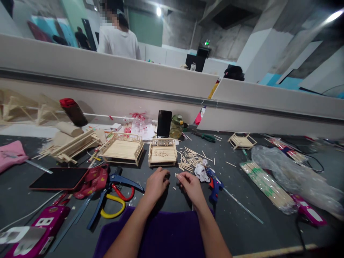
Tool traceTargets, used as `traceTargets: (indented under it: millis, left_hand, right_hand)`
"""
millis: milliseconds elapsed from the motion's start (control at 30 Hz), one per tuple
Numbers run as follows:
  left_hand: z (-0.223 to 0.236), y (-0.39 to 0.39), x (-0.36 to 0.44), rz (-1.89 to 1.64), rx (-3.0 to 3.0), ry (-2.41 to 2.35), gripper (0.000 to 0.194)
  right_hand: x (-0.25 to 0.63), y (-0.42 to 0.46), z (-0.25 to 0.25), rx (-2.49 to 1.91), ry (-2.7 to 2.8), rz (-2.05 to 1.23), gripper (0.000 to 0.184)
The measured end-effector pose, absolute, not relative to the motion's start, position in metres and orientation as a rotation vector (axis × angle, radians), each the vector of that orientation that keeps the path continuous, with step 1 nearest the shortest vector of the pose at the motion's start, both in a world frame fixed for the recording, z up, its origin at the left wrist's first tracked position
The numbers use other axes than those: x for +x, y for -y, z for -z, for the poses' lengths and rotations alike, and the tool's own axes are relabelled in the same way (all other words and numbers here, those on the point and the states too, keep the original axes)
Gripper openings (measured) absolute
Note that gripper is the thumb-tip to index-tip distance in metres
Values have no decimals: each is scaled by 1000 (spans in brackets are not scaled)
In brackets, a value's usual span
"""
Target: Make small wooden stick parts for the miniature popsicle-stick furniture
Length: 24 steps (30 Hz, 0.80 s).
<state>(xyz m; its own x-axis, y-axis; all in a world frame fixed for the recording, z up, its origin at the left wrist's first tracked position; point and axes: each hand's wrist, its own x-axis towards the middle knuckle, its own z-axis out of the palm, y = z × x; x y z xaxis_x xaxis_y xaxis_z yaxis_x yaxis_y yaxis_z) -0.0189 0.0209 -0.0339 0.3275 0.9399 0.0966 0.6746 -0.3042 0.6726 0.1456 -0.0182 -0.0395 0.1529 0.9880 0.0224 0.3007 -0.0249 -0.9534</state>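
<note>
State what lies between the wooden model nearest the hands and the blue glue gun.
In the head view, loose sticks and crumpled white paper lie there.

Bare hands (156, 183), uncovered forearms (213, 231)

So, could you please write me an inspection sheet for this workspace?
Surface: dark grey tabletop, dotted with small pale scraps.
Job's things: small pale wooden piece; small railed wooden stick model bearing tiny pieces; loose pile of short wooden sticks to its right.
Clutter: blue glue gun with orange trigger; crumpled clear plastic bag; flat dark-screened tablet-like device.
Hands: right hand pinches the wooden piece; left hand is curled before the model, any hold unclear.
Cables: thin white cable at left; black cable at right.
Surroundings: pale partition; person in white top beyond.
</note>
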Motion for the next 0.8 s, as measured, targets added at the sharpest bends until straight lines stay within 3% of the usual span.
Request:
traceTargets:
  millis: [233, 433, 633, 800]
  left_hand:
    - [29, -25, -10, -1046, 1465, -931, 23]
    - [19, -20, -6, -1049, 1099, -905, 17]
    - [18, -24, -12, -1021, 834, -874, 21]
    - [18, -27, -17, -925, 596, -778, 27]
  right_hand:
    - [141, 20, 30, -1401, 1206, -1039, 36]
    - [133, 20, 21, -1423, 1246, -994, 25]
    - [125, 19, 5, -1501, 1578, -541, 18]
    - [124, 16, 13, -1357, 1555, -655, 20]
